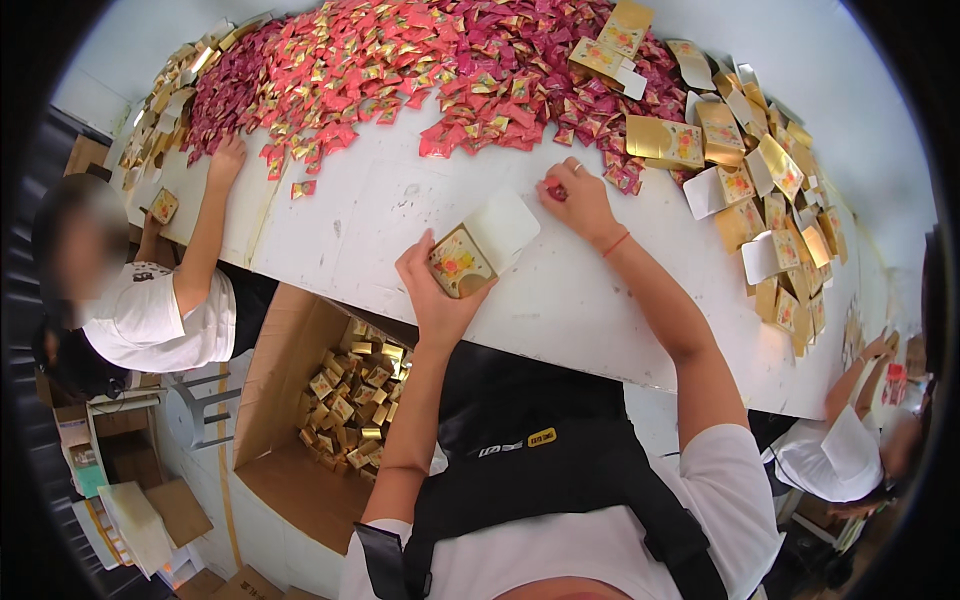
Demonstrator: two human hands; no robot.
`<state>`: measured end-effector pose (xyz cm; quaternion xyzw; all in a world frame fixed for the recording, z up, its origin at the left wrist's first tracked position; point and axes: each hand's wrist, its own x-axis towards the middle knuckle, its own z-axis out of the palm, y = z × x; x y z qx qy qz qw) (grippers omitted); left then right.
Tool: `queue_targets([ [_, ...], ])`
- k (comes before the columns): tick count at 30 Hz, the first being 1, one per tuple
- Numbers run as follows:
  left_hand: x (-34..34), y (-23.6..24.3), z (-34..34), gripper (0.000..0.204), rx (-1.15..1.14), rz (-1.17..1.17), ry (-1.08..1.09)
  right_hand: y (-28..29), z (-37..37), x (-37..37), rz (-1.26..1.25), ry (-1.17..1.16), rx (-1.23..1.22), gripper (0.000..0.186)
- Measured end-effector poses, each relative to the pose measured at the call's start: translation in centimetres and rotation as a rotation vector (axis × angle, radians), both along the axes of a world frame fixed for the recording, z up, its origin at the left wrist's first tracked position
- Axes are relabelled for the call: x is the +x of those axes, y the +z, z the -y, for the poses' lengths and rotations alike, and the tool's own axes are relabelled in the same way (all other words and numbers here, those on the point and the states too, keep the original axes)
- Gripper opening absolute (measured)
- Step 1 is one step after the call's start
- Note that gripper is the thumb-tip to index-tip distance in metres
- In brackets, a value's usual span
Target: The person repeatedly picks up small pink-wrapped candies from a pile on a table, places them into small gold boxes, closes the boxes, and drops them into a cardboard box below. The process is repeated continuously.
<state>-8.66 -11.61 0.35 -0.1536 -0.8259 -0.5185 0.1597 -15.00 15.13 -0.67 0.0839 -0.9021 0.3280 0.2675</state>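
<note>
My left hand [440, 300] is wrapped round a small gold carton [462, 262] with a colourful print. The carton's white-lined lid flap [505, 228] stands open toward the right; how much lies inside is hidden. My right hand [582, 207], with a red band at the wrist, closes its fingers on a small dark-red wrapped packet [557, 191] above the white table [390, 215]. Just beyond it lies the edge of a heap of pink packets [500, 125] and dark-red packets [600, 120].
Flat and part-folded gold cartons [770, 200] are heaped at the right. At lower left, a large cardboard box [285, 400] holds several filled-out small gold cartons [355, 400]. A co-worker [165, 300] reaches onto the table at the left; another person [825, 460] works at the far right.
</note>
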Motion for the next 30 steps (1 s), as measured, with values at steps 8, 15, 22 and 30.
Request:
queue_targets([
  [8, 0.1, 0.4, -3.4, 0.082, -0.069, -0.024, -0.018, 8.0, 6.8, 2.7, 0.100, 0.090, -1.444, 0.009],
  [15, 1.0, 0.3, -5.2, 0.082, -0.035, 0.009, 0.029, 5.0, 6.1, 2.9, -0.097, 0.167, -1.151, 0.018],
  [22, 1.2, -0.9, -5.9, 0.088, 0.141, 0.077, 0.004, 7.8, 5.8, 4.6, 0.047, 0.272, -0.925, 0.017],
  [30, 1.8, -0.3, -8.1, 0.097, 0.490, 0.101, 0.087, 8.4, 6.5, 7.2, 0.027, 0.201, -1.051, 0.037],
])
